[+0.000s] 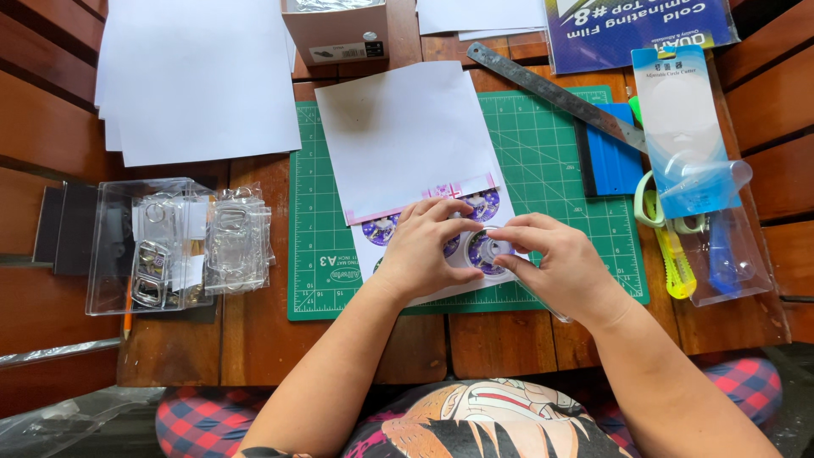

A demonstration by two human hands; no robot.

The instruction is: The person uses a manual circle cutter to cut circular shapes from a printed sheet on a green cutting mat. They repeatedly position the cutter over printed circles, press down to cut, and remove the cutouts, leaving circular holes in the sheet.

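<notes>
On the green cutting mat (560,178) lies a printed sheet with purple round designs (485,206), half covered by a plain white sheet (403,136). My left hand (424,246) presses down on the printed sheet, fingers curled over the round designs. My right hand (560,263) pinches the edge of one round purple piece (483,250) with thumb and forefinger, close against the left hand. Part of the sheet is hidden under both hands.
A clear plastic box (148,246) with small metal and clear parts sits left. White paper sheets (199,76) lie at back left, a small cardboard box (339,34) behind. A metal ruler (551,93), blue squeegee (615,161), packaged circle cutter (687,136), scissors and knife (674,254) lie right.
</notes>
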